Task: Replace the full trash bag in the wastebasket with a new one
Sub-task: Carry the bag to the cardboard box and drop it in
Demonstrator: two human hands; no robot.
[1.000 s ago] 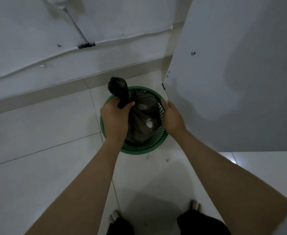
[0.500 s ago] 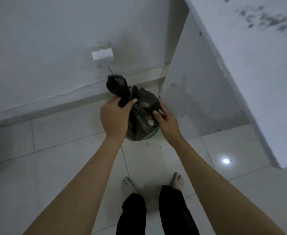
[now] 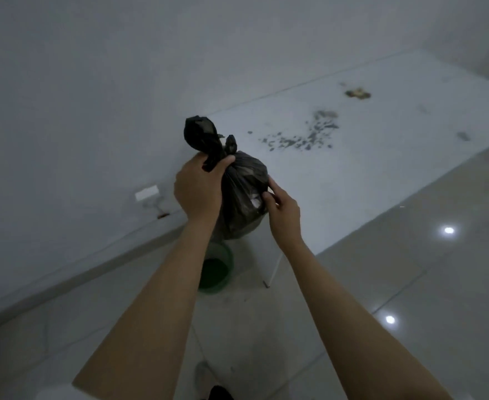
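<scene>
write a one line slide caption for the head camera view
Left hand grips the knotted neck of a full black trash bag, right hand steadying its side, above the green wastebasket.

Left hand (image 3: 198, 192) grips the black trash bag (image 3: 244, 194) by its neck above the green wastebasket (image 3: 217, 269); right hand (image 3: 283, 210) touches its side.

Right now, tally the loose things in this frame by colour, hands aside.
Black: 1, the tied black plastic trash bag, held up by the left hand, the right hand at its side.
Green: 1, the round green plastic wastebasket on the floor.
Total: 2.
</scene>
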